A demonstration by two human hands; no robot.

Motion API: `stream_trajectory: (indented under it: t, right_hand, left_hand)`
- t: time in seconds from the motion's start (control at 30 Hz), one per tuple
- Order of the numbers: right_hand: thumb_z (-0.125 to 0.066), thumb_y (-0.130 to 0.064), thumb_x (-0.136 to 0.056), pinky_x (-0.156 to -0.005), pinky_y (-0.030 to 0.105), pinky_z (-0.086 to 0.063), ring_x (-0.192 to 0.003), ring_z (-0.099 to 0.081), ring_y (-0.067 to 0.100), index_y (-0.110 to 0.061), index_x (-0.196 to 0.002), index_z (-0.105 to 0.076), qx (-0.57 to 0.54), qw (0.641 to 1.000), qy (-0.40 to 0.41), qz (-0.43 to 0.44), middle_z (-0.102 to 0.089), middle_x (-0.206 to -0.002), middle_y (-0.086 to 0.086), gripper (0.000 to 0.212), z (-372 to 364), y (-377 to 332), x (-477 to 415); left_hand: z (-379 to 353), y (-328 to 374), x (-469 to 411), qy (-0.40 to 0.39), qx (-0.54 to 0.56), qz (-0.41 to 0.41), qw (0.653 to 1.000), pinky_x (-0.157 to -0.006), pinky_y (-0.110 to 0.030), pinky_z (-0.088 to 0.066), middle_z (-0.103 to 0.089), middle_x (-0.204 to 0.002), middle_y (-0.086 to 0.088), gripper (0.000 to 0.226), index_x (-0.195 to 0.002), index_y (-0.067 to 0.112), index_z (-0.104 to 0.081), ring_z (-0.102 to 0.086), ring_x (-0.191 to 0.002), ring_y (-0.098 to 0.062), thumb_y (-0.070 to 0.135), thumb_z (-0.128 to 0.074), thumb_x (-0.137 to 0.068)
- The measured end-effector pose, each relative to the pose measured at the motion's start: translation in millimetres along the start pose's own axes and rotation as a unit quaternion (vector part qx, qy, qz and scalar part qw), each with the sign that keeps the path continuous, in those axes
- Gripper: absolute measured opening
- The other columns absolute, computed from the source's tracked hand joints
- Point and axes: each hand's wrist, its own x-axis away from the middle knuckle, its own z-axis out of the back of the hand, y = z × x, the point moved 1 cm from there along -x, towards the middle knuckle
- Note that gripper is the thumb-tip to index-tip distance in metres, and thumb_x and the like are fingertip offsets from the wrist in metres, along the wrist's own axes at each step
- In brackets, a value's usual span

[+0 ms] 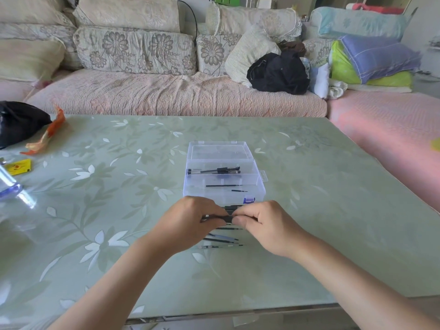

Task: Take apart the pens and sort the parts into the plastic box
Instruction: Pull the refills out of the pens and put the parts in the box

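1. Left hand (190,221) and right hand (260,225) both pinch one dark pen (227,219). Thumbs and curled fingers close on its two ends. The pen is level, just above the table (333,210) and just in front of the plastic box (260,186).
2. The box is open with its lid folded back. Two whole pens (214,171) lie in the far compartment and thin refills (223,186) in the middle one. More loose refills (223,239) lie on the table below the hands.
3. The pen is probably light and stiff, with a smooth plastic barrel that could slip under a twist. The best hold is likely close on either side of the joint, one hand on the dark grip section and the other on the barrel. The refills look thin and apt to roll or bend, so they are better lifted near the middle.
4. The fingers cover most of the pen, so I cannot tell which joint is being worked or whether it has opened. The hands hide part of the box's near compartment. A small blue piece (248,200) at its near right corner could be a latch or a pen part.
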Motion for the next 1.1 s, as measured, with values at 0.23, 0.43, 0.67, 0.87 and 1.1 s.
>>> stream_trajectory:
  t: [0.23,0.43,0.67,0.87,1.1]
  right_hand:
    - [-0.056,-0.032,-0.095,-0.067,0.03,-0.045,-0.073,-0.049,0.009,-0.032,-0.102,-0.07,0.13,0.992,0.003,0.004,-0.055,-0.081,-0.01,0.015,2,-9,-9]
    - [-0.055,-0.031,-0.094,-0.07,0.027,-0.041,-0.088,-0.054,0.008,-0.037,-0.106,-0.067,0.236,0.971,0.04,0.005,-0.063,-0.096,-0.016,0.018,12,-15,-27]
    - [-0.059,-0.03,-0.092,-0.073,0.026,-0.038,-0.099,-0.059,0.016,-0.034,-0.106,-0.071,0.243,0.956,0.145,-0.074,-0.063,-0.108,-0.012,0.018,46,5,-81]
    - [-0.058,-0.029,-0.092,-0.073,0.028,-0.04,-0.098,-0.056,0.016,-0.035,-0.107,-0.071,0.307,0.948,0.066,-0.057,-0.056,-0.099,-0.009,0.02,38,7,-129]
    - [-0.062,-0.027,-0.09,-0.072,0.024,-0.034,-0.099,-0.058,0.013,-0.033,-0.106,-0.07,0.36,0.932,-0.041,-0.034,-0.061,-0.095,-0.016,0.019,30,3,-152]
  left_hand:
    - [2,-5,-8,-0.007,-0.008,0.023,1.0,-0.061,-0.02,-0.047,-0.067,-0.077,0.016,0.012,-0.094,0.039,-0.073,-0.057,-0.068,-0.001,0.032,-0.073,-0.084]
    - [15,-26,-17,0.056,-0.043,0.031,0.997,-0.08,-0.025,-0.046,-0.063,-0.102,0.013,0.029,-0.113,0.028,-0.068,-0.056,-0.099,-0.01,0.031,-0.073,-0.084]
    - [29,-50,-25,0.141,-0.07,0.066,0.985,-0.09,-0.024,-0.035,-0.055,-0.115,0.003,0.033,-0.119,0.023,-0.061,-0.044,-0.109,-0.018,0.029,-0.068,-0.088]
    - [19,-48,-28,0.042,-0.061,0.028,0.997,-0.083,-0.021,-0.034,-0.058,-0.111,0.007,0.023,-0.114,0.029,-0.07,-0.045,-0.106,-0.011,0.026,-0.063,-0.092]
    - [19,-51,-31,0.044,-0.054,0.029,0.997,-0.077,-0.02,-0.031,-0.058,-0.11,0.007,0.025,-0.117,0.03,-0.069,-0.039,-0.096,-0.005,0.024,-0.059,-0.095]
